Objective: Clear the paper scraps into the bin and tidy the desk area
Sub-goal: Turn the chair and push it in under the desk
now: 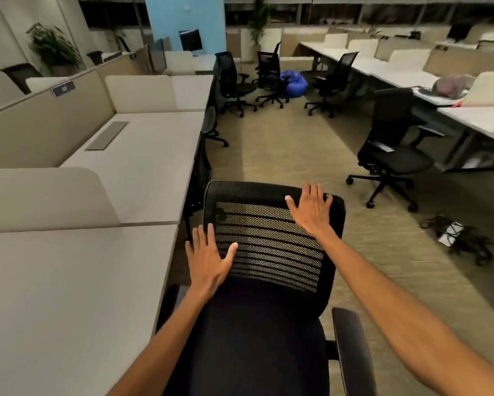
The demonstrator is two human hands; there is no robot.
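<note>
A black mesh-backed office chair stands right in front of me, its seat toward me and its back facing the aisle. My left hand lies flat with fingers spread against the left edge of the backrest. My right hand is spread flat near the backrest's top right corner. Neither hand holds anything. The white desk is to my left, its top bare. I see no paper scraps and no bin.
Cream dividers split the desk row on the left. More black chairs stand in the carpeted aisle, with a blue beanbag far back. A tangle of cables and a power strip lies on the floor at right.
</note>
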